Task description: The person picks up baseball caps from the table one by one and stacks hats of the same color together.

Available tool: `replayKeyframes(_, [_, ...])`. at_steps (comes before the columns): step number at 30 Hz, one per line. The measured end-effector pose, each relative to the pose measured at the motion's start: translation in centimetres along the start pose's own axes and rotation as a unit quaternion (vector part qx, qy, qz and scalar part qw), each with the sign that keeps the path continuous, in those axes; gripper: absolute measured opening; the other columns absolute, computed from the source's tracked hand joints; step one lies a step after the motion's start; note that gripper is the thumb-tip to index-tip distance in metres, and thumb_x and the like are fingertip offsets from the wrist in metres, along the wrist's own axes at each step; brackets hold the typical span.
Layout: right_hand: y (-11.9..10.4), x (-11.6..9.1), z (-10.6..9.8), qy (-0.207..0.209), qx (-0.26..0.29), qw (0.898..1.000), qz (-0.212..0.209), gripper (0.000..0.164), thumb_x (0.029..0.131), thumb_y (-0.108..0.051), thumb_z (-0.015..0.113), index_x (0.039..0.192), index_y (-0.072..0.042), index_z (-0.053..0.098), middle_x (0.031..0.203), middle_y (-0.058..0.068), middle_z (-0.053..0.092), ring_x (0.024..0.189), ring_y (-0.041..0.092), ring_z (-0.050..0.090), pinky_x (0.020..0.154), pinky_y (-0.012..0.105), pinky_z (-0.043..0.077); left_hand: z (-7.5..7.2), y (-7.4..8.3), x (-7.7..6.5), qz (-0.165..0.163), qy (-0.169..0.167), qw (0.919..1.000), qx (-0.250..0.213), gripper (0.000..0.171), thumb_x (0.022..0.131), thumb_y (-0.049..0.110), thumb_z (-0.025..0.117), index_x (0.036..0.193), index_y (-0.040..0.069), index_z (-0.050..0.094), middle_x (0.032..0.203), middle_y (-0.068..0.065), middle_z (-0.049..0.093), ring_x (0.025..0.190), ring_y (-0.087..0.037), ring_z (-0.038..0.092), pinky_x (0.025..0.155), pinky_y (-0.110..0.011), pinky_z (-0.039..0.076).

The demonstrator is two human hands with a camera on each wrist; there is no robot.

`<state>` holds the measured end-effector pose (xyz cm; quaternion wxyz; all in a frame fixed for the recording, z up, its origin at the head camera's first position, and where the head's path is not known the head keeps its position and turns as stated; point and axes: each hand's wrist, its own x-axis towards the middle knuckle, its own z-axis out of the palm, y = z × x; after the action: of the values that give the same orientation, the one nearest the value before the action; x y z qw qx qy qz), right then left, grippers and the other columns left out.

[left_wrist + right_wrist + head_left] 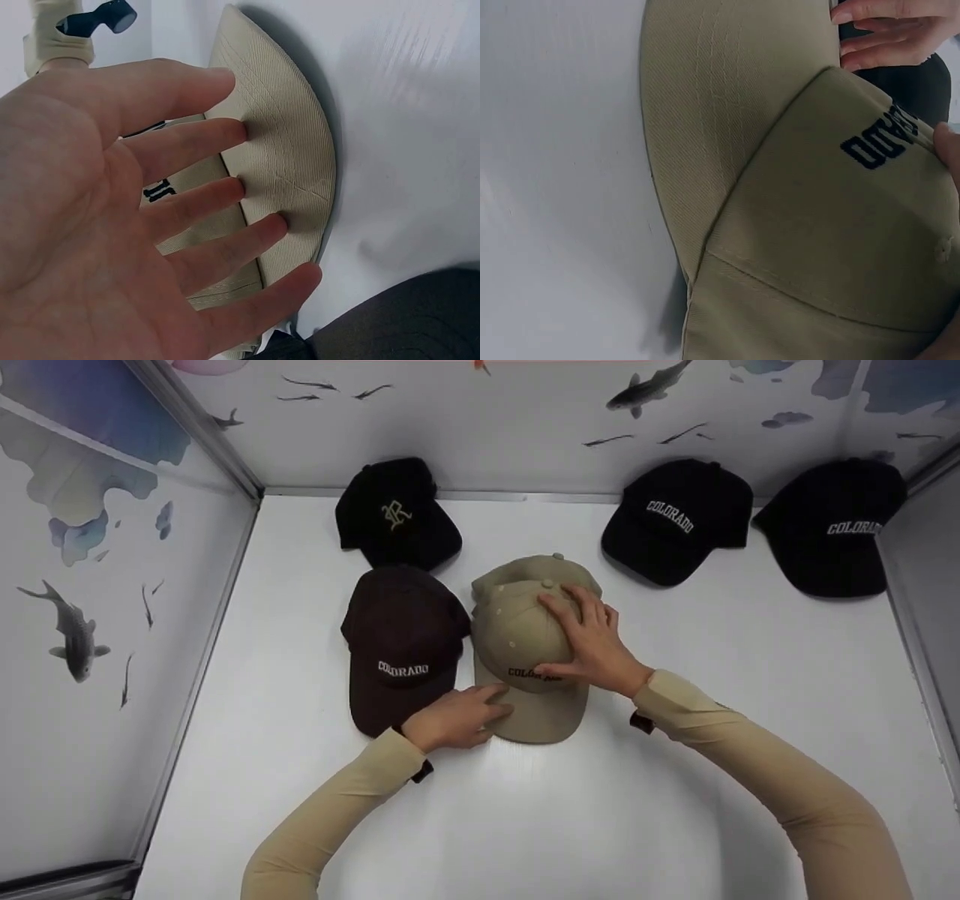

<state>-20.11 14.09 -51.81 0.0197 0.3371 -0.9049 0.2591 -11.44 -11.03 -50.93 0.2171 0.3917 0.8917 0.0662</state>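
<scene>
A khaki baseball cap (540, 720) with dark COLORADO lettering sits brim toward me, overlapping a second khaki cap (585, 570) behind it. Over the right side of its crown, my right hand (592, 649) holds on with curved fingers, the thumb near the lettering. My left hand (457, 718) is at the left side of the brim, fingers nearly straight and spread. In the left wrist view those fingertips lie over the khaki brim (292, 142). The right wrist view shows the khaki crown (802, 225) close up, with only parts of my right hand at the edge.
Left of the khaki caps lies a dark maroon COLORADO cap (405, 622), its brim close to my left wrist. Behind it sits a black cap (397, 514) with a gold R. Two black COLORADO caps, one inner (675, 525) and one outer (840, 532), stand by the back right wall.
</scene>
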Motion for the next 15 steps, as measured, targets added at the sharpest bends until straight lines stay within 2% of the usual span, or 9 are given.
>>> replayKeyframes(5, [0.8, 0.0, -0.8, -0.015, 0.024, 0.999, -0.016, 0.102, 0.073, -0.059, 0.076, 0.153, -0.023, 0.023, 0.151, 0.019, 0.017, 0.140, 0.032, 0.014, 0.099, 0.058, 0.020, 0.2, 0.1, 0.0, -0.001, 0.006, 0.9999, 0.009, 0.045, 0.091, 0.016, 0.065, 0.136, 0.011, 0.056, 0.144, -0.015, 0.040, 0.122, -0.028, 0.051, 0.088, -0.038, 0.049])
replayKeyframes(8, [1.8, 0.0, -1.6, -0.009, 0.048, 0.999, -0.024, 0.097, 0.074, -0.054, 0.078, 0.151, -0.022, 0.027, 0.151, 0.018, 0.019, 0.140, 0.032, 0.015, 0.099, 0.057, 0.019, 0.3, 0.0, 0.0, -0.003, 0.007, 0.9999, 0.010, 0.047, 0.090, 0.015, 0.065, 0.136, 0.011, 0.056, 0.145, -0.015, 0.040, 0.121, -0.027, 0.052, 0.088, -0.037, 0.049])
replayKeyframes(12, [3.6, 0.2, -2.9, 0.030, 0.079, 0.996, -0.016, 0.083, 0.079, -0.039, 0.080, 0.146, -0.014, 0.037, 0.147, 0.020, 0.026, 0.135, 0.034, 0.023, 0.097, 0.058, 0.021, 0.4, -0.1, 0.0, 0.006, 0.011, 0.9999, 0.007, 0.048, 0.089, 0.014, 0.065, 0.136, 0.010, 0.056, 0.144, -0.016, 0.040, 0.119, -0.027, 0.053, 0.087, -0.037, 0.049])
replayKeyframes(15, [5.6, 0.6, -4.0, 0.073, 0.084, 0.994, 0.016, 0.069, 0.083, -0.028, 0.078, 0.140, -0.007, 0.044, 0.141, 0.021, 0.035, 0.129, 0.035, 0.031, 0.094, 0.057, 0.023, 0.4, -0.2, 0.0, 0.013, 0.016, 0.9998, 0.001, 0.047, 0.089, 0.014, 0.065, 0.135, 0.009, 0.056, 0.143, -0.017, 0.041, 0.113, -0.027, 0.057, 0.084, -0.037, 0.051])
